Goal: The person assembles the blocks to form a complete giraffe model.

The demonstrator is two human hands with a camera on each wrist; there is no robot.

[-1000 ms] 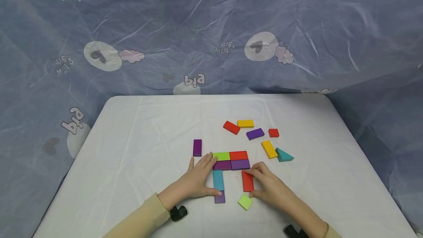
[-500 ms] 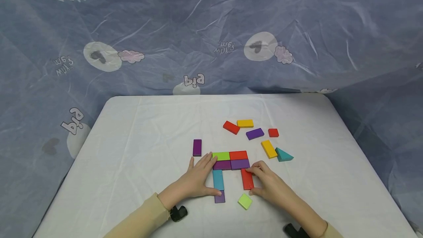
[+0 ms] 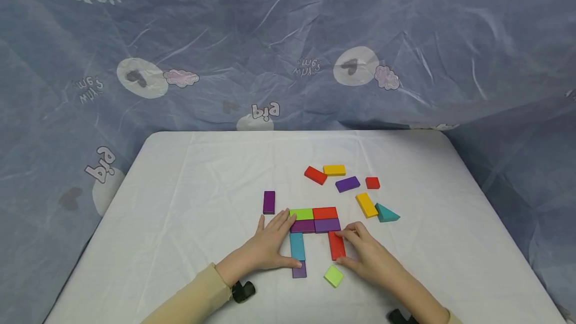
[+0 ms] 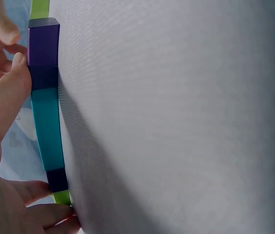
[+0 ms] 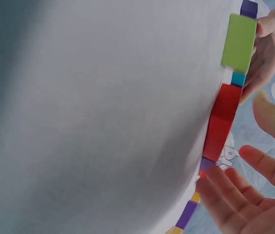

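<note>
In the head view, my left hand (image 3: 269,245) is spread beside a figure of flat blocks. Its fingertips touch the green block (image 3: 302,213) and the dark purple block (image 3: 302,226). Its thumb lies at the lower purple block (image 3: 299,270), below a blue block (image 3: 297,247). My right hand (image 3: 366,253) is at a red block (image 3: 336,247), set under the upper right purple block (image 3: 327,225). In the right wrist view its thumb and index finger look slightly apart from the red block (image 5: 223,119), while other fingertips are near its far end. Another red block (image 3: 325,213) tops that side.
A lime green square block (image 3: 334,276) lies in front. A purple block (image 3: 269,202) stands apart at left. Behind to the right are loose yellow (image 3: 366,205), purple (image 3: 347,184) and red blocks (image 3: 315,175), plus a teal triangle (image 3: 387,213). White cloth covers the table (image 3: 202,179).
The red block at my right hand has slid slightly away from me, up to the purple block. My right thumb has shifted a little left. The left hand has stayed in place.
</note>
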